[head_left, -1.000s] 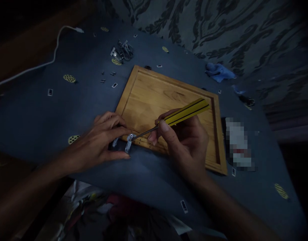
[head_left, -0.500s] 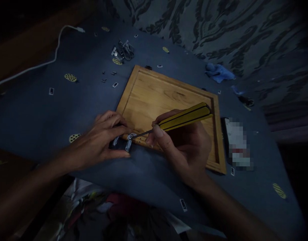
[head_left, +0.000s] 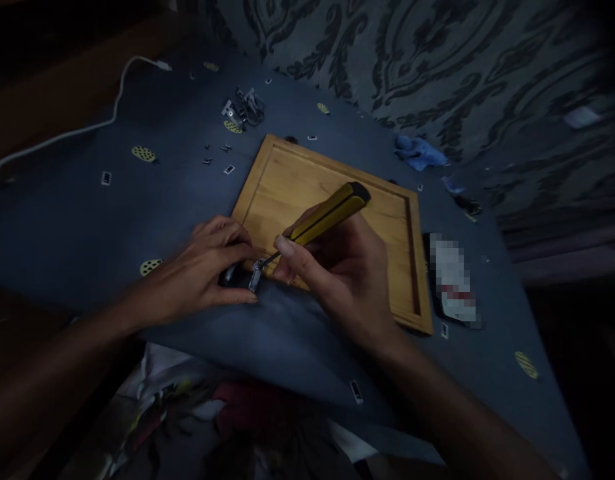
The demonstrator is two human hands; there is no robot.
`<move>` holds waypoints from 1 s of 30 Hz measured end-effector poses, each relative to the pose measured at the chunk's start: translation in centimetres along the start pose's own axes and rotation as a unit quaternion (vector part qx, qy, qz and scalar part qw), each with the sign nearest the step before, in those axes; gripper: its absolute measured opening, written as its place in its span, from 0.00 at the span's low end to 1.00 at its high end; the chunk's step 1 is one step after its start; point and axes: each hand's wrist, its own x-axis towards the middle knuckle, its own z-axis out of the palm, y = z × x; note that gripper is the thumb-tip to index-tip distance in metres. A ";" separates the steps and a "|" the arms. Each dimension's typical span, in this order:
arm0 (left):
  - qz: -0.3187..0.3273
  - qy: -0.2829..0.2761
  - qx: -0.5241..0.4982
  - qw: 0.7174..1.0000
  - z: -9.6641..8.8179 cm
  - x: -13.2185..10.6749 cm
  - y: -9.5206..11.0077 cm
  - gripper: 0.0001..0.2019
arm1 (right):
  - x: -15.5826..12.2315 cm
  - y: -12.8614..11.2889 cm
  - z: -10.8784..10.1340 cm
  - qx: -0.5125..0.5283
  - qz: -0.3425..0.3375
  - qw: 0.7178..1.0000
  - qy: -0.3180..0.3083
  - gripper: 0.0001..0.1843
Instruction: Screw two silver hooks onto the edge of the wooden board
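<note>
My right hand (head_left: 350, 277) grips a yellow-and-black screwdriver (head_left: 330, 213) by its handle, with fingers closed around it. The shaft slants down to the left, and its tip meets a small metal hinge (head_left: 255, 277) at the near edge of a framed wooden panel (head_left: 287, 190). My left hand (head_left: 197, 263) steadies the hinge, thumb at its lower end and index finger by the panel's near left corner. Part of the hinge is hidden behind the left fingers. The panel lies flat on the blue patterned cloth.
Beyond the panel lie more metal hinges (head_left: 243, 107) and several loose screws (head_left: 207, 161). A white cable (head_left: 118, 93) runs along the left. To the right are a phone (head_left: 452, 280) with a blurred-out face, a crumpled blue cloth (head_left: 420, 153) and a dark object (head_left: 467, 205). Patterned fabric rises behind.
The screwdriver handle has swung left and stands steeper, its tip still at the hinge. My right hand has shifted left with it. The left hand keeps its hold; the view has moved slightly.
</note>
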 end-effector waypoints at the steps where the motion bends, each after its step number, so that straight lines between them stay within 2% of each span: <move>1: 0.001 0.001 0.001 1.000 0.0 0.0 0.0 0.21 | 0.1 -0.1 0.0 0.001 0.000 1.000 -0.009 0.21; 8: -0.001 0.004 -0.006 1.000 0.1 0.0 -0.3 0.19 | 0.9 -0.6 -0.5 0.043 -0.007 0.995 -0.093 0.17; 14: -0.019 -0.016 -0.003 1.000 -0.2 0.0 -0.1 0.23 | 1.5 0.2 0.1 0.049 -0.024 0.997 -0.050 0.22; 17: -0.020 -0.012 -0.007 1.000 -0.3 0.1 0.1 0.24 | 1.8 0.3 0.1 0.039 -0.020 0.998 -0.048 0.23; 24: -0.020 -0.014 0.004 1.000 -0.5 0.1 0.2 0.26 | 2.2 0.0 -1.0 0.120 -0.033 0.984 -0.127 0.12; 26: -0.016 -0.008 0.007 1.000 -0.4 0.1 0.1 0.27 | 2.0 0.1 -1.1 0.135 -0.038 0.983 -0.118 0.12; 30: -0.009 0.006 0.008 1.000 -0.2 0.0 0.1 0.27 | 1.4 0.1 -0.4 0.129 -0.017 0.990 -0.057 0.16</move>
